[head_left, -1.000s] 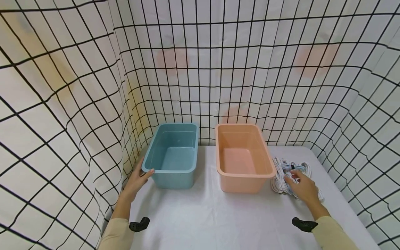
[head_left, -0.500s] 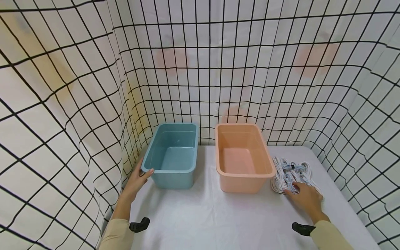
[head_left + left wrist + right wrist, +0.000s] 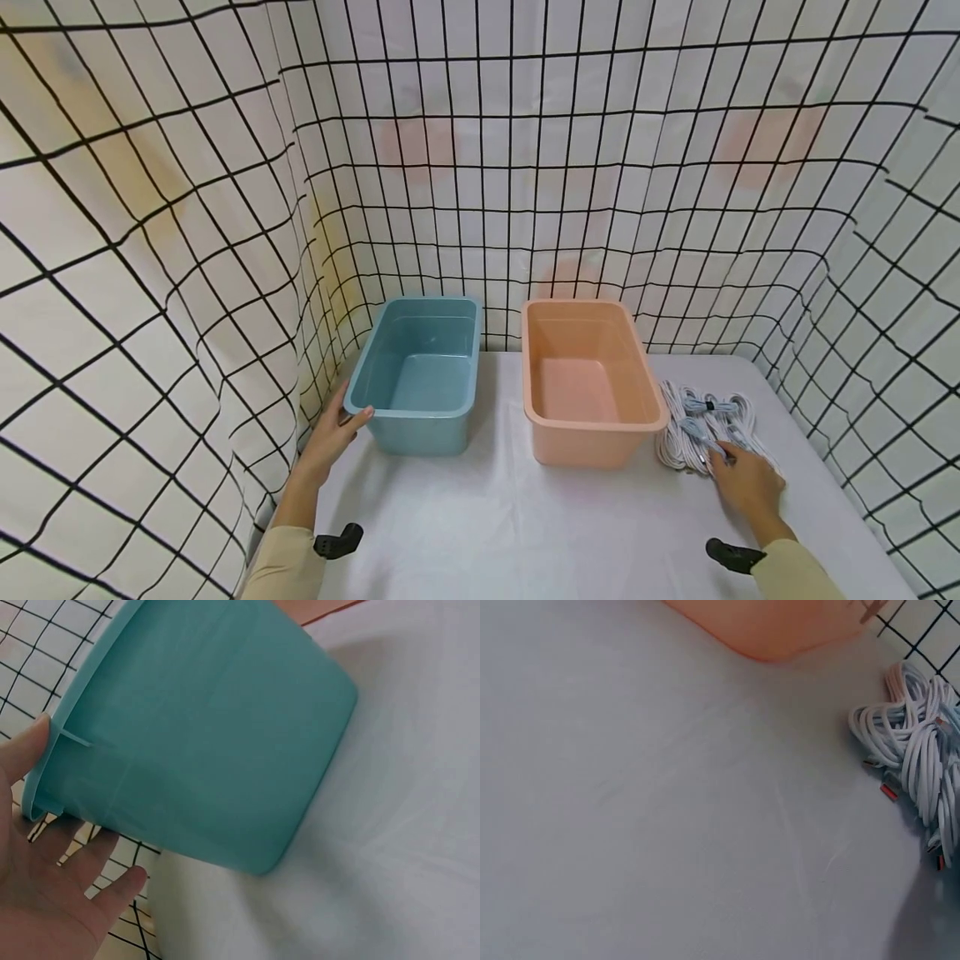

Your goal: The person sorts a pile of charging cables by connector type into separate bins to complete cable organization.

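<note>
My left hand (image 3: pixel 327 443) holds the near left corner of the blue plastic bin (image 3: pixel 420 435), thumb on the rim and the other fingers below it outside. In the left wrist view the thumb (image 3: pixel 26 750) lies against the bin's rim (image 3: pixel 56 742). At the right, my right hand (image 3: pixel 746 483) pinches the near end of a light blue cable bundle (image 3: pixel 694 430) on a pile of coiled white cables (image 3: pixel 678 450). The right wrist view shows the white cables (image 3: pixel 922 750) with red-tipped plugs (image 3: pixel 889 792); the right hand is outside that view.
An orange plastic bin (image 3: pixel 585 446) stands between the blue bin and the cables. Another blue bundle with a black tie (image 3: pixel 709 406) lies at the back of the pile. Black netting (image 3: pixel 510 208) over white cloth encloses the white table (image 3: pixel 517 533) at the back and sides.
My right hand has drawn back from the pile's middle to its near edge and now pinches the light blue bundle's end. The left hand stays on the blue bin. The view shifted slightly.
</note>
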Action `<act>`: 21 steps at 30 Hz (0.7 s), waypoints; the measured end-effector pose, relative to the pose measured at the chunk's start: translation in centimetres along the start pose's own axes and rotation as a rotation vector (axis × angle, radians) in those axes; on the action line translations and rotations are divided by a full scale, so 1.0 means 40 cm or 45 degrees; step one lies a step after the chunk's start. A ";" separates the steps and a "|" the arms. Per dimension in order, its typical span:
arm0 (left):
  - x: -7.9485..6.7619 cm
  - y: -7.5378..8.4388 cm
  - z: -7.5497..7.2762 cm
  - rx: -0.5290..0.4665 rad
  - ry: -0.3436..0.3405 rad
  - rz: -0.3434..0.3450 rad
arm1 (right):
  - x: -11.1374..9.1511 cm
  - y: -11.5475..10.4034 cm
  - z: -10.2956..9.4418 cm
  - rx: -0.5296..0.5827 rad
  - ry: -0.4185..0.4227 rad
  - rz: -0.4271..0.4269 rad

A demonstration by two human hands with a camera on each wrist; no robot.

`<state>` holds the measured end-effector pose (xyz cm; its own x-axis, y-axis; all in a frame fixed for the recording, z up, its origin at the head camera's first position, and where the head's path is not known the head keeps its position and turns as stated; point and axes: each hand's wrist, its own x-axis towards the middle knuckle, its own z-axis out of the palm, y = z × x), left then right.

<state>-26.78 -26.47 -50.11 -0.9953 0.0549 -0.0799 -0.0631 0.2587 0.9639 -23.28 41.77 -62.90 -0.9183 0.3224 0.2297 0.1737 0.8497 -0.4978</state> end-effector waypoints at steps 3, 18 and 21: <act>-0.021 0.039 0.004 -0.009 -0.012 -0.009 | 0.003 -0.006 -0.011 0.046 0.013 0.030; -0.031 0.050 0.015 -0.087 0.009 -0.036 | 0.048 -0.041 -0.084 0.193 0.082 -0.082; -0.032 0.052 0.014 -0.084 0.017 -0.037 | 0.057 -0.048 -0.101 0.205 0.098 -0.128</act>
<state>-25.61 -25.45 -48.13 -0.9938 0.0354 -0.1053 -0.0965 0.1955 0.9759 -24.27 42.56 -58.06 -0.8972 0.2754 0.3451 0.0177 0.8035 -0.5951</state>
